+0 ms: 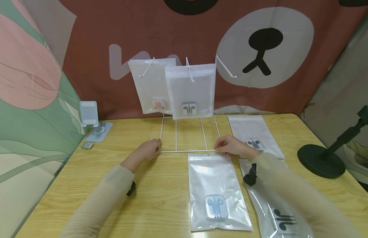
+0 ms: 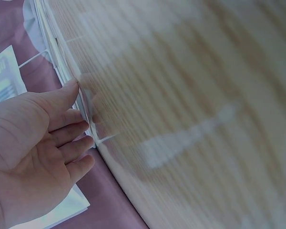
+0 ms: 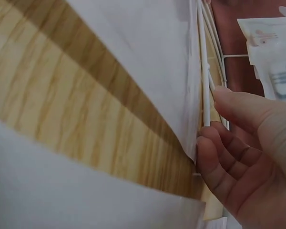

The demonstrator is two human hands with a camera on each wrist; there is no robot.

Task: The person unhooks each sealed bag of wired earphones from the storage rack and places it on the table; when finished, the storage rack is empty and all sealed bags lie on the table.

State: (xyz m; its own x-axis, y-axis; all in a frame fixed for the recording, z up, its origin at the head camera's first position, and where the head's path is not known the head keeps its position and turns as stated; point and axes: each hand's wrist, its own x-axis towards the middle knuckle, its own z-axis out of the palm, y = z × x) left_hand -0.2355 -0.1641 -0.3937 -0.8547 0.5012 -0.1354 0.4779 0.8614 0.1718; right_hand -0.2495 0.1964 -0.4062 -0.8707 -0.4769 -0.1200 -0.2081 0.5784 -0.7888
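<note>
A white wire display rack stands on the table, its flat base toward me. My left hand holds the base's front left corner, thumb and fingertips at the wire in the left wrist view. At the front right corner, my right hand pinches the wire between thumb and curled fingers. Two pale bags of earphones hang from the rack's hooks: one with pinkish earphones at left, one with dark earphones in the middle. A third hook juts out at right.
A bag with blue earphones lies in front of the rack. Two more earphone bags lie at right, one further back, one partly under my right sleeve. A phone stand is at far left, a black round-based stand at right.
</note>
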